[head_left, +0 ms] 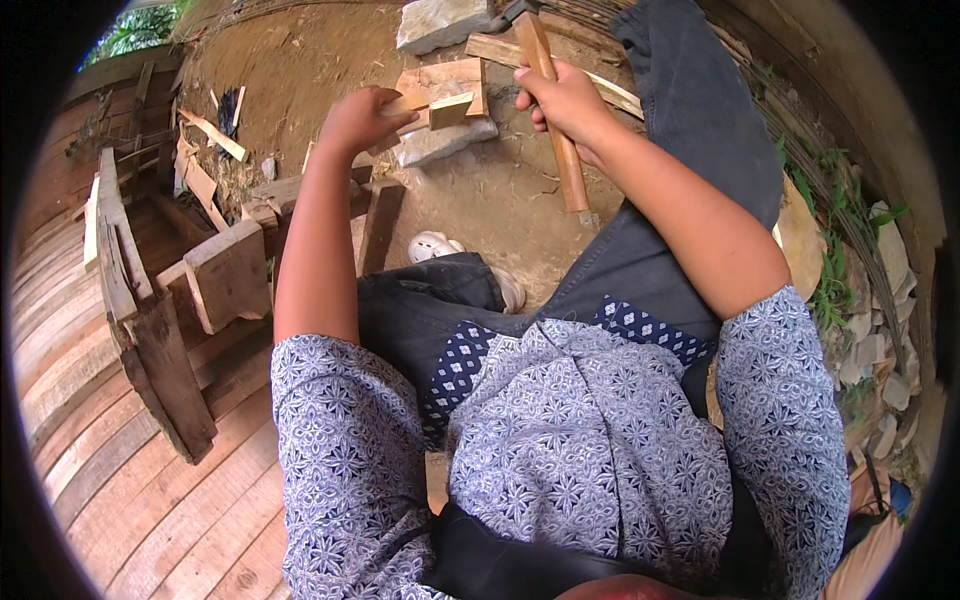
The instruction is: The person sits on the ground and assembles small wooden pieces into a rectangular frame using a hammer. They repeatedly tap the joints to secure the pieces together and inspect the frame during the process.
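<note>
At one o'clock, the person's right hand (566, 104) is gripping a wooden-handled hammer (567, 168), fingers wrapped round. At eleven, the left hand (366, 122) is pinching a small wooden piece (450, 114), sitting near twelve before a board (460, 75).

Soft daylight makes the floor boards (190, 530) look bright, with only soft shadows. The leaves (138, 36) shine brightest. Near the round black edge, the boards bend.

Open dirt (522, 170) leaves passage, hemmed by stone (447, 146) left, hammer (568, 170) right.
</note>
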`<state>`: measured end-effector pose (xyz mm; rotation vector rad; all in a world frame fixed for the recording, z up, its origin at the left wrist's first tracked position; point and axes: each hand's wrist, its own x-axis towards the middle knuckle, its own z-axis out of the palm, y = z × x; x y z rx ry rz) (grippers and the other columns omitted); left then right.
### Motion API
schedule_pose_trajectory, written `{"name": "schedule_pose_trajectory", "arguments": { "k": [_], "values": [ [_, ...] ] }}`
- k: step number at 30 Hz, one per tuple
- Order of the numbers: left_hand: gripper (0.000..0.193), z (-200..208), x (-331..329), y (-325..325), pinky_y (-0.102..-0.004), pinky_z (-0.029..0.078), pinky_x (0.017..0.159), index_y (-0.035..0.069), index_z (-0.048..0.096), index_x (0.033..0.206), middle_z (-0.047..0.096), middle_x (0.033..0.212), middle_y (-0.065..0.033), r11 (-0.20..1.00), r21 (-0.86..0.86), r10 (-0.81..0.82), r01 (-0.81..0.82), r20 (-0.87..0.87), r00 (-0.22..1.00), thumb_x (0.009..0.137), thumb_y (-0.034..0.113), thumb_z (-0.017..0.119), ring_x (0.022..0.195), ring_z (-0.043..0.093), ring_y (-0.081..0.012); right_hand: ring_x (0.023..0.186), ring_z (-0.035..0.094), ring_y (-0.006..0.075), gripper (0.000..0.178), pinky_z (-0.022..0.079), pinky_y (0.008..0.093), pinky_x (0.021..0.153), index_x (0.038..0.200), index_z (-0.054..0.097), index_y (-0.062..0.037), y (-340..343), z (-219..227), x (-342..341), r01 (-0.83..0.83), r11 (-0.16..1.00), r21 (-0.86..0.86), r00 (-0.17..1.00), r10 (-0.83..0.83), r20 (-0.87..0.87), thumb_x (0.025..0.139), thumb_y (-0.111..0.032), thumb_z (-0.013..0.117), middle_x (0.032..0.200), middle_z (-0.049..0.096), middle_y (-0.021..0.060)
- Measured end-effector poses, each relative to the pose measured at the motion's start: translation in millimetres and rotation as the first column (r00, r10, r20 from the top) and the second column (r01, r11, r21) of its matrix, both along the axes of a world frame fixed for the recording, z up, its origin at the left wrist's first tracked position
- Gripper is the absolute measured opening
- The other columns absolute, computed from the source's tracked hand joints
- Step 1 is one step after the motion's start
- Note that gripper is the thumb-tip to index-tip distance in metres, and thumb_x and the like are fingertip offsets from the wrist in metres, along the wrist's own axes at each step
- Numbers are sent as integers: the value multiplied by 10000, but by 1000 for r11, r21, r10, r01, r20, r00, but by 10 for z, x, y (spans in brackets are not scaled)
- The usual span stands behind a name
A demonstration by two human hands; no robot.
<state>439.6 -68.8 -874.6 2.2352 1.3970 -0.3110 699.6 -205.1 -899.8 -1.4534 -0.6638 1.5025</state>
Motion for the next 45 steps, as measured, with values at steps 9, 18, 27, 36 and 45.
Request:
{"name": "schedule_pose_trajectory", "arguments": {
  "k": [9, 18, 27, 36, 45],
  "values": [
    [577, -536, -47, 268, -497, 506, 904, 172, 548, 1403, 603, 1163, -165, 842, 427, -274, 330, -188, 943, 912, 464, 629, 1110, 594, -352, 577, 552, 91, 295, 472, 274, 522, 1194, 577, -40, -10, -64, 102, -99, 994, -38, 994, 101, 45, 996, -258, 591, 776, 661, 38],
    [656, -188, 104, 267, -414, 455, 886, 96, 627, 1146, 593, 1143, -80, 589, 445, -514, 675, -438, 737, 861, 686, 584, 1116, 545, -259, 623, 648, 175, 293, 519, 373, 627, 1118, 625, -54, 22, -199, -23, -327, 945, 25, 889, 298, 348, 957, -298, 614, 734, 700, 46],
    [575, -328, -59, 849, -391, 435, 895, 137, 675, 1095, 614, 1130, 2, 308, 345, -651, 887, -603, 461, 791, 625, 681, 1132, 519, -183, 687, 667, 313, 320, 505, 435, 674, 1119, 652, -53, 303, -535, -284, -363, 921, 140, 832, 253, 494, 940, -317, 625, 741, 675, 148],
    [584, -495, -625, 1501, -383, 432, 890, 125, 720, 1041, 653, 1106, 26, 399, 325, -658, 857, -549, 515, 760, 636, 692, 1119, 533, -184, 755, 673, 399, 395, 509, 452, 688, 1219, 644, -39, 802, -396, -1298, -346, 910, 229, 789, 150, 596, 938, -316, 643, 834, 681, 237],
    [559, -631, -885, 1501, -357, 458, 931, 98, 707, 1030, 653, 1086, -11, 412, 443, -707, 797, -396, 586, 684, 528, 796, 1138, 561, -198, 795, 681, 417, 410, 527, 439, 713, 1261, 630, -36, 931, -864, -1386, -366, 912, 188, 732, 157, 663, 936, -284, 652, 878, 686, 253]
  ]
}}
